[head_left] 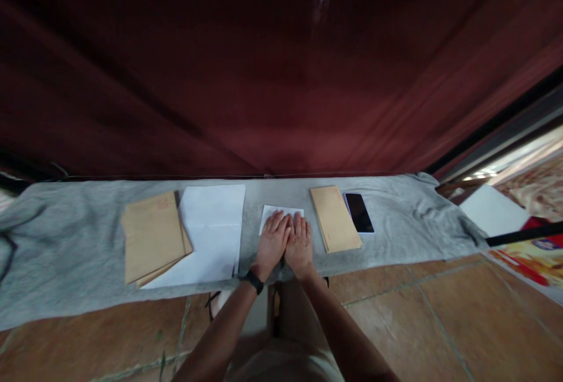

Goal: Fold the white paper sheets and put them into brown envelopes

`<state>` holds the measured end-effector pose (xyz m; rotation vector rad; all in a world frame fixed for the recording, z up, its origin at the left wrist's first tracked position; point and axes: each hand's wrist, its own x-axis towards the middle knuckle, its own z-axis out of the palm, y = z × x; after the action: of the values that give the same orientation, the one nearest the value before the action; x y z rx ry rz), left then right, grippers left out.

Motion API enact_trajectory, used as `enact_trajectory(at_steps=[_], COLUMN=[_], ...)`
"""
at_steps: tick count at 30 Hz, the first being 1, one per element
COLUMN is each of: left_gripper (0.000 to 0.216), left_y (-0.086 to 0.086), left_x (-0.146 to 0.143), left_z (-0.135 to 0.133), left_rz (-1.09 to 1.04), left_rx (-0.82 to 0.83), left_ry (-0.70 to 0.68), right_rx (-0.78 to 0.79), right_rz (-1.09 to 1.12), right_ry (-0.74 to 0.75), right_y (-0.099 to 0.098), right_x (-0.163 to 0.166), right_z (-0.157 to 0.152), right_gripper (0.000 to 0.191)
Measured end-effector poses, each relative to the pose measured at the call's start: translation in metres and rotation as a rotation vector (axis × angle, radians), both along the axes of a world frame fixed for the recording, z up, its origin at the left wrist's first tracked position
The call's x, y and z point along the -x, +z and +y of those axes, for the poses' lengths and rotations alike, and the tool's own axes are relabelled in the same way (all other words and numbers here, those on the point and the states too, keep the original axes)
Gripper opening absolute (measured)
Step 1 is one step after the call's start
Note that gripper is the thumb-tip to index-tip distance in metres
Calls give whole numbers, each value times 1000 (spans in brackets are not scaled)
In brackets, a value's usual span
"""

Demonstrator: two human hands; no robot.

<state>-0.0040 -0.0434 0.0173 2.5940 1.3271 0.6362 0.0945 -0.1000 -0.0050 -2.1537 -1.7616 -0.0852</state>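
Observation:
A small white folded paper (285, 209) lies in front of me on the grey cloth (400, 212). My left hand (273, 241) rests flat on it, fingers stretched forward; a dark band circles that wrist. Close beside it, my right hand (299, 246) also lies flat on the paper, fingers straight and pointing away from me. Both hands hide most of the paper's near part. To the right sits a stack of brown envelopes (335, 219). On the left are large white sheets (215, 223), with larger brown envelopes (153, 235) partly on top of them.
A phone (359, 213) with a dark screen lies right of the envelope stack. Behind the cloth-covered surface rises a dark red wall or curtain (281, 106). Tiled floor (417, 311) shows below the front edge. A colourful printed sheet or package (534, 262) is at far right.

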Motion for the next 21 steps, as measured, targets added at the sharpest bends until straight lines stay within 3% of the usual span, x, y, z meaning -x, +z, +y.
enact_trajectory(at_steps=[7,18,21], left_gripper=[55,59,59], left_y=[-6,-11,-14], left_x=[10,14,16], left_z=[0,-3,-1], left_rz=[170,239,265], left_rx=[107,72,61], left_ry=[98,176,162], right_rx=[16,-63,-52], right_rz=[25,74,81], right_ry=[-30,-171,-59], right_y=[2,2,9], right_x=[0,-10,-5], right_z=[3,-14,-3], right_gripper=[54,54,54])
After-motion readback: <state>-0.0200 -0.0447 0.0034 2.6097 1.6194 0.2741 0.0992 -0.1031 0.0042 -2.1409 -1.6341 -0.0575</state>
